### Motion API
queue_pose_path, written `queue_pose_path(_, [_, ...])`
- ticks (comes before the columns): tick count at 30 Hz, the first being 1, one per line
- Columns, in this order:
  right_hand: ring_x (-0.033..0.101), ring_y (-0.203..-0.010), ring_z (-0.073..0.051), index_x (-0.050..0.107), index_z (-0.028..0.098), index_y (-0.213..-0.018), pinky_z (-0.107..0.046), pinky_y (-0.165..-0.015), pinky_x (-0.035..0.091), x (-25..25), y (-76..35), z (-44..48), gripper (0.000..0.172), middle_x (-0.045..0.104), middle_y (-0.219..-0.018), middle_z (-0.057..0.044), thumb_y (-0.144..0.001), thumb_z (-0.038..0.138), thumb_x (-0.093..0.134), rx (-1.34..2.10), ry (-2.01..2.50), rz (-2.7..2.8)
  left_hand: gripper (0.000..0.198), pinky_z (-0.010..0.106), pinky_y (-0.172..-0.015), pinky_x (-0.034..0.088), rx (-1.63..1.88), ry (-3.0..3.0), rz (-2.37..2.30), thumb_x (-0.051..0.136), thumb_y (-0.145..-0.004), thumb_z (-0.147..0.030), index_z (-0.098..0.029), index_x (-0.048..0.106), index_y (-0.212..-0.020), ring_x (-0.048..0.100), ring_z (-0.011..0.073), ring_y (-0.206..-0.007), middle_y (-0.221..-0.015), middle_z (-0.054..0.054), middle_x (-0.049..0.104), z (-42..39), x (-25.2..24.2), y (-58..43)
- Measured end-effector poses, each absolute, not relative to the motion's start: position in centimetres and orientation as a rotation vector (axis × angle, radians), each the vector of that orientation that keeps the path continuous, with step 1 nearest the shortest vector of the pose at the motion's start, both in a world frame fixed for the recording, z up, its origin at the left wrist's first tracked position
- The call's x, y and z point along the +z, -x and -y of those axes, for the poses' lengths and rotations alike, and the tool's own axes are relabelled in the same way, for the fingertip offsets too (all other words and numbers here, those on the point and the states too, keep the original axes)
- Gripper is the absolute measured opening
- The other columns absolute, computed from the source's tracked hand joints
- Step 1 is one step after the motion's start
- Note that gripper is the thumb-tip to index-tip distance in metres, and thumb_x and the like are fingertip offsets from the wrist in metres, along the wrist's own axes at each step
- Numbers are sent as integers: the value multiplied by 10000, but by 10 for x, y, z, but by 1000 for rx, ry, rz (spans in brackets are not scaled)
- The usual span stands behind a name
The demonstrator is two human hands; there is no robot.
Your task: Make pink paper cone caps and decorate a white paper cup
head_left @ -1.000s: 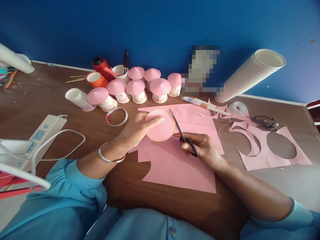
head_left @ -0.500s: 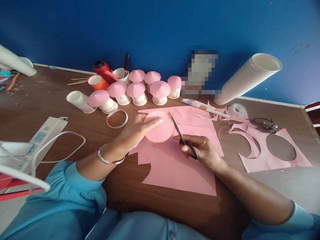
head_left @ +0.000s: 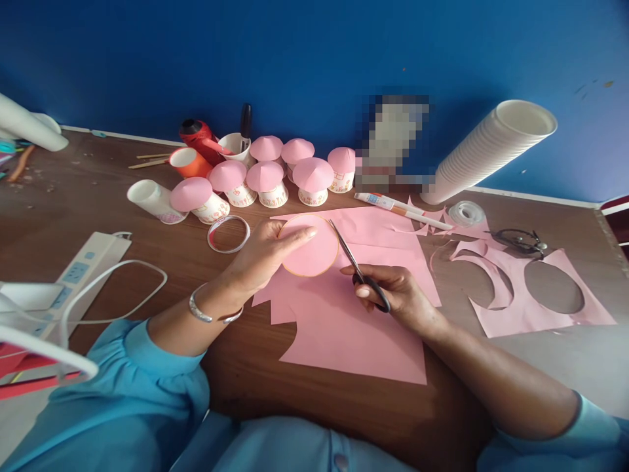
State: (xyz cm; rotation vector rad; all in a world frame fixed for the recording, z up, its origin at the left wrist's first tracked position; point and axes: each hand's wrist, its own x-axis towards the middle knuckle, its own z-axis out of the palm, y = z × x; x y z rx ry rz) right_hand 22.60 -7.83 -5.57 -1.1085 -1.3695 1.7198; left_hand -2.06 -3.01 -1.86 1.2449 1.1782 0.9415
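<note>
A pink paper circle (head_left: 314, 252) with a thin yellowish outline is pinched in my left hand (head_left: 268, 255), the thumb lying across its face. My right hand (head_left: 390, 292) is closed around the black handles of a pair of scissors (head_left: 348, 249). Their blades look closed, pointing up and to the left close to the circle's right edge. Whether they touch the paper I cannot tell. Beneath both hands lie pink paper sheets (head_left: 358, 334) with curved cut-outs along the left side.
Several paper cups with pink cone roofs (head_left: 265, 176) stand at the back. A tape ring (head_left: 228, 234) lies left of my left hand. Rightward are a tall stack of white cups (head_left: 486, 154), a glue tube (head_left: 378, 200) and pink scraps (head_left: 511, 314). A power strip (head_left: 81, 282) sits at left.
My left hand and the pink circle have shifted slightly left and up, a little away from the scissors. The right hand and scissors have barely moved.
</note>
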Motion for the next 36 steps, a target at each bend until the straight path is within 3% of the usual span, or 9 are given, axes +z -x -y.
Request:
queue_pose_path(13, [474,-514,-85,826,185,-1102,-242,-514,411,-59,-226,79,448,541,-595,40,-798,513,855,1739,1063,1335,338,269,-646,465,900,-1257,-1191,783,-836,-512,-188,729,-761,622,179,-743,-767,6,709,28,-19,24])
queue_pose_path(28, [468,-509,-94,824,175,-1106,-254,-503,408,-56,-227,80,507,542,-586,35,-776,559,853,1749,1113,1337,323,254,-645,489,919,-1244,-1157,792,-838,-493,-181,733,-778,637,167,-750,-803,10,733,26,-22,25])
queue_pose_path(36, [467,-497,-91,822,173,-1084,-260,-503,392,-56,-226,80,456,542,-574,42,-785,516,858,1756,1106,1291,331,246,-561,429,950,-1227,-1116,807,-834,-459,-178,716,-685,540,127,-634,-675,-5,638,25,-21,24])
